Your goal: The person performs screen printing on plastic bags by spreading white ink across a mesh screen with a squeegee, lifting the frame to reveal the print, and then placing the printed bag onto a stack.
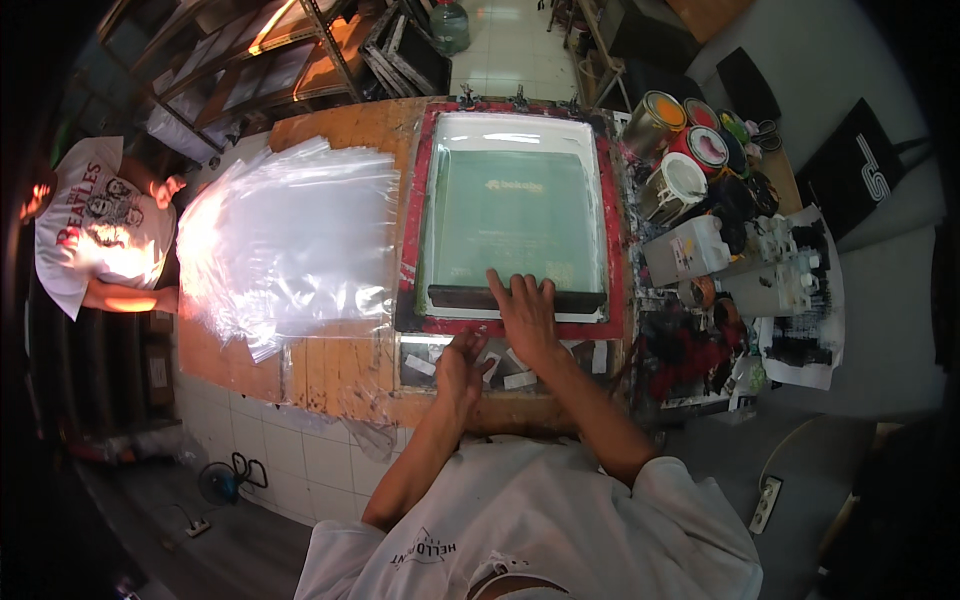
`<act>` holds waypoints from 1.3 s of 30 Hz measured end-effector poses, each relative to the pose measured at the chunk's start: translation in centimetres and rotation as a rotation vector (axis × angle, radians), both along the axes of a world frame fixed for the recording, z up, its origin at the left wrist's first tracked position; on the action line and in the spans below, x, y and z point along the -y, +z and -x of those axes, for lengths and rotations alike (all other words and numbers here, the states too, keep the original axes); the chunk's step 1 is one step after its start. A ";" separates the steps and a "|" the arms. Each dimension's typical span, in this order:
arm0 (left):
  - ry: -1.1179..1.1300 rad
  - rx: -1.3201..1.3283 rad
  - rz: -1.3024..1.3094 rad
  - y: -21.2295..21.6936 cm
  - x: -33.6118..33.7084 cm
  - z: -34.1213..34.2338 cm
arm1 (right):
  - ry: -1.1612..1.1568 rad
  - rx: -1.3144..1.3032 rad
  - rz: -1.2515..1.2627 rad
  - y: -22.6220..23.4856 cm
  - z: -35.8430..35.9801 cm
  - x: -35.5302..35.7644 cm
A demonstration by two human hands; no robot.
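A screen-printing frame (412,262) with red-taped edges lies in front of me, its pale green mesh (510,215) bordered in white. Across the near end of the mesh rests a long dark squeegee (575,299). My right hand (528,312) grips that squeegee near its middle, fingers reaching over its far side. Just below the frame's near edge is my left hand (460,362), its fingertips drawn together close to the red border. What those fingertips hold, if anything, is hidden. Small pale tape pieces (520,380) lie on the board under my forearms.
Clear plastic sheets (310,230) spread over the wooden table (340,375) at left, where another person (110,225) stands. Paint cans (660,112), a white tub (680,178) and plastic bottles (690,250) crowd the right side. Clamps (520,98) sit at the frame's far edge.
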State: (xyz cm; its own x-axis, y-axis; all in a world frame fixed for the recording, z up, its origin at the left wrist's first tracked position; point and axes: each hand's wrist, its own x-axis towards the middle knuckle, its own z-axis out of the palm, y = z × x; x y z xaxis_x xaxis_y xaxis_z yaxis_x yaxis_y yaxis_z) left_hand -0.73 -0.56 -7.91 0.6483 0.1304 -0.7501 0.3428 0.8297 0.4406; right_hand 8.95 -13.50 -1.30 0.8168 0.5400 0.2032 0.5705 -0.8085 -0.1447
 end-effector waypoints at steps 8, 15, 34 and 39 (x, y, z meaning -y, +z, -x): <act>0.000 -0.032 -0.051 0.9 0.5 -0.6 | 0.026 -0.006 -0.074 -3.2 -0.3 0.4; 0.038 -0.045 -0.013 0.9 0.6 0.1 | 0.038 0.075 -0.139 -4.0 -8.6 -0.6; 0.129 -0.099 0.005 2.1 0.9 0.9 | 0.071 -0.244 -0.048 -0.8 -22.3 -1.0; 0.101 0.032 0.025 4.1 0.1 0.7 | 0.075 -0.149 -0.104 3.2 -7.0 0.7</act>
State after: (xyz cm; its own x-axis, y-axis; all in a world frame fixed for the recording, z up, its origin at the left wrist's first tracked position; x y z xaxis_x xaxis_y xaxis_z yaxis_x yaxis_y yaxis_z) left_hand -1.48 -0.67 -3.81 0.6562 0.1779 -0.7333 0.2429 0.8703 0.4284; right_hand 16.00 -14.20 1.91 0.8002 0.5829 0.1408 0.5946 -0.7406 -0.3131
